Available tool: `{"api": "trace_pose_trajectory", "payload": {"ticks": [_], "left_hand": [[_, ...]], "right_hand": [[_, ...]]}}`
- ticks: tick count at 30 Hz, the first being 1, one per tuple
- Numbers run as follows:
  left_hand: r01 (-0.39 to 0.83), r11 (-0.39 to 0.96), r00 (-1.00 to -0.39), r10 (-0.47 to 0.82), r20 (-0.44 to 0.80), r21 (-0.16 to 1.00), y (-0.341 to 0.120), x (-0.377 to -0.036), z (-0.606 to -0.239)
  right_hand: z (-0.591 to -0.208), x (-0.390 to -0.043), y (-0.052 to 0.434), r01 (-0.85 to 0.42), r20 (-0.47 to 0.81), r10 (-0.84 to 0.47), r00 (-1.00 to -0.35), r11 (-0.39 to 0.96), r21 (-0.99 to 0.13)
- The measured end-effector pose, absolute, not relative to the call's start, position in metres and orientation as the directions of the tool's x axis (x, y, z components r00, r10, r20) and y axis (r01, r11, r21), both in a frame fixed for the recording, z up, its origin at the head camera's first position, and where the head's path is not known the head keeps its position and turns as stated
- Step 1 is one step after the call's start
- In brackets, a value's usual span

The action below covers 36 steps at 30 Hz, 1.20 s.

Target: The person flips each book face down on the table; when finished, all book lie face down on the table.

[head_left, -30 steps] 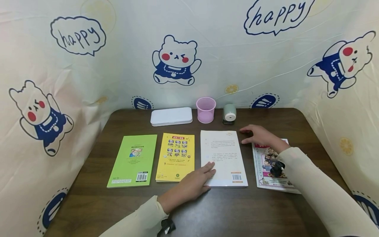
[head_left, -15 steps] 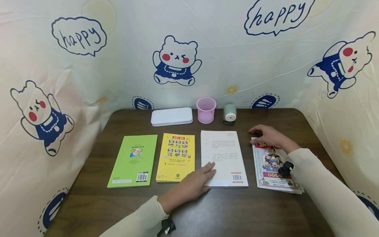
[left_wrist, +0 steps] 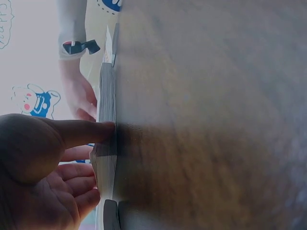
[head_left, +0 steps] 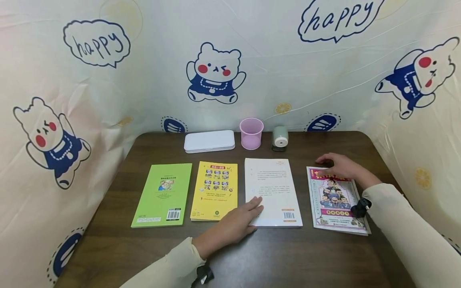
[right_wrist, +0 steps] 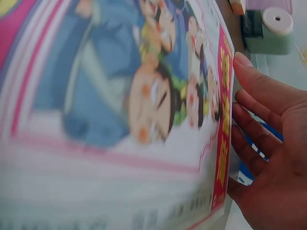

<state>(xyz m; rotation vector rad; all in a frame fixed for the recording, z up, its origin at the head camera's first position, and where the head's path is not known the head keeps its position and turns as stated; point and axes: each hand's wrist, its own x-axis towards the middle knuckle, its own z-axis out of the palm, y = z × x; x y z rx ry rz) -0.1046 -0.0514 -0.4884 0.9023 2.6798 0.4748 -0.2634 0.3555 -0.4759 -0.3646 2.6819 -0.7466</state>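
Note:
A white book [head_left: 271,180] lies back cover up in the middle row. My left hand [head_left: 232,226] rests at its lower left corner, with extended fingers on the cover. In the left wrist view, the thumb [left_wrist: 88,132] lies straight against the page edges [left_wrist: 107,93]. Farther right lies a book with a cartoon cover [head_left: 333,200], another thin edge showing beneath it. My right hand [head_left: 342,168] is over its top edge. The right wrist view shows relaxed, slightly bent fingers [right_wrist: 256,132] along the red title strip [right_wrist: 223,124].
Left of the white book lie a yellow book [head_left: 214,188] and a green book [head_left: 162,196]. At the table's back stand a flat white case [head_left: 209,142], a pink cup [head_left: 251,136] and a small green pencil sharpener [head_left: 280,138]. A printed curtain [head_left: 151,76] surrounds the brown table [head_left: 288,256].
My right hand has moved right from beside the white book's top corner to the top edge of the cartoon-cover book. My left hand and the books have stayed put.

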Motion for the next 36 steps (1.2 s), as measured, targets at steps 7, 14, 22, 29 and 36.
{"api": "trace_pose_trajectory", "payload": {"ticks": [7,14,22,29,36], "left_hand": [[0.536,0.75,-0.766,0.625,-0.148,0.387,-0.051,-0.105,-0.489],[0.526,0.756,-0.772,0.617,-0.153,0.391,-0.051,-0.105,-0.487],[0.533,0.767,-0.772,0.614,-0.164,0.357,-0.049,-0.106,-0.482],[0.534,0.764,-0.77,0.617,-0.164,0.362,-0.039,-0.112,-0.467],[0.516,0.769,-0.768,0.61,-0.195,0.377,-0.02,-0.115,-0.458]], "right_hand": [[-0.476,-0.258,0.375,-0.159,-0.246,-0.334,-0.91,0.828,-0.537],[-0.474,-0.252,0.39,-0.13,-0.269,-0.311,-0.911,0.838,-0.53],[-0.472,-0.252,0.398,-0.136,-0.275,-0.324,-0.905,0.834,-0.535],[-0.472,-0.253,0.404,-0.125,-0.28,-0.329,-0.902,0.819,-0.56],[-0.475,-0.254,0.406,-0.108,-0.285,-0.319,-0.904,0.815,-0.57]]}}
